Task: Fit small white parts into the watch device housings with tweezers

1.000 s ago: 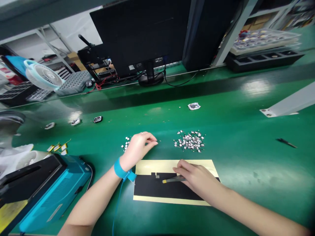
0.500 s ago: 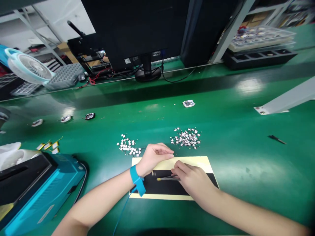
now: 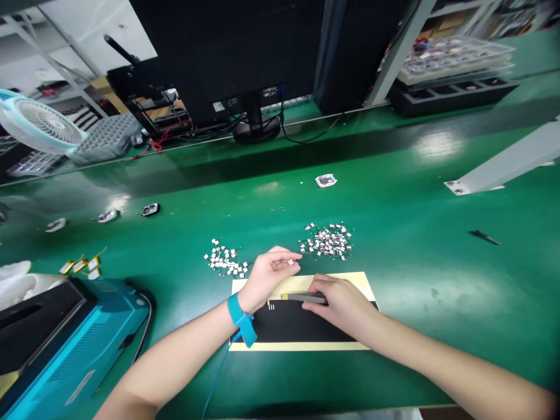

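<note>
My left hand (image 3: 269, 274), with a blue wrist strap (image 3: 241, 319), pinches a small white part (image 3: 291, 262) between thumb and fingers. My right hand (image 3: 336, 297) is closed around grey, yellow-tipped tweezers (image 3: 301, 297), which point left just below the left hand. Both hands are over a black sheet (image 3: 301, 326) with pale yellow margins. Several short pale strips (image 3: 271, 306) show near its upper left. Beyond the hands lie two piles of small white parts with dark leads, a left pile (image 3: 225, 259) and a larger right pile (image 3: 328, 240).
A teal and black machine (image 3: 100, 338) stands at the left, with several yellow-edged pouches (image 3: 81, 265) behind it. A black pen-like object (image 3: 485, 237) lies right, near a grey metal leg (image 3: 503, 157). A monitor stand (image 3: 256, 125) is at the back. A white-rimmed part (image 3: 326, 181) lies mid-bench.
The tweezers have moved up towards my left hand and lie more level. The white part in my left fingers now shows. The whole view has shifted slightly.
</note>
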Demonstrator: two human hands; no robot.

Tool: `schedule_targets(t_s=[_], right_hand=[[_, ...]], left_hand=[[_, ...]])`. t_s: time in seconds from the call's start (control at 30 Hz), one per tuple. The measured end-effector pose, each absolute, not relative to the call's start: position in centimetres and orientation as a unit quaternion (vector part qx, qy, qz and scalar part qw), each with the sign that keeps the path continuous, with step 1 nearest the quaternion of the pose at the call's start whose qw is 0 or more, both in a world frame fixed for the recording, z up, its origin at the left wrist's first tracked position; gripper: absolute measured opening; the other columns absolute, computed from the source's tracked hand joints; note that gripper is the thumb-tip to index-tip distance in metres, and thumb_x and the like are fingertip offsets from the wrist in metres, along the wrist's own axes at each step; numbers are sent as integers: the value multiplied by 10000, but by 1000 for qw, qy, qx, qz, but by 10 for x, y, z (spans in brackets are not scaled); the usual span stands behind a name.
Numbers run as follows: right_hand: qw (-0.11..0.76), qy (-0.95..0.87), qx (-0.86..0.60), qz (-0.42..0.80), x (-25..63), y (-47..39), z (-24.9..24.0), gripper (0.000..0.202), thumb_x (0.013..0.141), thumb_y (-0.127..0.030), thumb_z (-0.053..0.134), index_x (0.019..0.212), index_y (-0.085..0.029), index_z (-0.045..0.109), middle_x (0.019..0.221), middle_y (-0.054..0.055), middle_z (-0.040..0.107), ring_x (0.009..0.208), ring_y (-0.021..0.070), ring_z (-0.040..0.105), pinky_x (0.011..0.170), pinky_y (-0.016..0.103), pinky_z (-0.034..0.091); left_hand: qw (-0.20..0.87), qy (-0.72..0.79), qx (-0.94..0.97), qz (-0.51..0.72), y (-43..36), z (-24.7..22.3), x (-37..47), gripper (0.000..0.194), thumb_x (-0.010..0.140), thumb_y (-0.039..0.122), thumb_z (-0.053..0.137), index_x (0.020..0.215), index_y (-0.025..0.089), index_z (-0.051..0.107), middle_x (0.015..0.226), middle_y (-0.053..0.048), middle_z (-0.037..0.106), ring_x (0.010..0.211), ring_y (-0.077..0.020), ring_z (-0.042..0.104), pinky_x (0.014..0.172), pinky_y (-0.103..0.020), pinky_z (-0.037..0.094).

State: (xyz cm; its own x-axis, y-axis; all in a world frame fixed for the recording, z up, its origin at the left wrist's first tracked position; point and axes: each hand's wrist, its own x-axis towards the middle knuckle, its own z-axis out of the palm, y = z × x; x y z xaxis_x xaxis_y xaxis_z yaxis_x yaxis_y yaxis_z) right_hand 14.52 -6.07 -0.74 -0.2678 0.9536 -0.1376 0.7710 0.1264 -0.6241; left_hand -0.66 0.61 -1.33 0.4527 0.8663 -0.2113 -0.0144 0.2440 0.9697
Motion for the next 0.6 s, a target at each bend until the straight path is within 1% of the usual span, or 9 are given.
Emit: schedule_targets(t_s=[0.13, 0.27, 0.3, 0.37, 0.43, 0.53, 0.6], right_hand=[[208, -687, -577, 390, 154, -53, -6, 107, 684, -142, 636, 603, -150, 566, 610, -28, 495, 517, 100, 443, 485, 207, 292], [286, -601, -581, 469, 161, -45, -5, 184, 718, -312, 560, 642, -146, 535, 490, -62, 327, 445, 83, 299, 433, 203, 224], [305, -578, -580, 486, 162, -44, -5, 215, 717, -353, 550, 663, -145, 530, 483, -65, 310, 445, 83, 280, 433, 205, 216], [338, -538, -576, 514, 161, -44, -5, 259, 708, -400, 548, 678, -144, 523, 505, -54, 340, 469, 86, 289, 451, 211, 223], [366, -506, -567, 537, 158, -44, -6, 270, 701, -409, 558, 676, -143, 526, 556, -32, 399, 511, 94, 331, 485, 219, 251], [392, -472, -543, 573, 155, -45, -6, 261, 696, -395, 583, 676, -139, 542, 616, -8, 471, 572, 109, 393, 538, 227, 298], [404, -457, -527, 592, 153, -45, -6, 249, 697, -381, 596, 681, -137, 550, 647, 2, 501, 603, 115, 420, 566, 229, 315]], left_hand=[[680, 389, 521, 338, 7, -12, -7, 157, 700, 204, 634, 845, 158, 675, 882, -33, 521, 822, -119, 564, 794, -243, 442], [651, 378, 557, 352, 8, -13, -9, 166, 768, 219, 562, 882, 165, 669, 901, -47, 540, 853, -136, 579, 846, -275, 447], [642, 379, 567, 351, 8, -14, -9, 165, 772, 224, 557, 876, 164, 670, 896, -48, 541, 850, -137, 582, 844, -278, 453], [631, 381, 579, 348, 6, -15, -9, 160, 752, 227, 583, 873, 162, 666, 877, -47, 547, 835, -138, 592, 818, -273, 473], [618, 384, 590, 350, 4, -16, -10, 158, 699, 217, 641, 843, 158, 662, 828, -38, 554, 776, -128, 598, 758, -256, 498], [569, 382, 636, 354, 0, -15, -9, 77, 647, 198, 685, 699, 147, 663, 716, -30, 563, 678, -115, 572, 649, -236, 509], [547, 378, 659, 352, -1, -13, -9, 57, 656, 202, 678, 650, 146, 665, 692, -37, 568, 676, -120, 560, 623, -235, 507]])
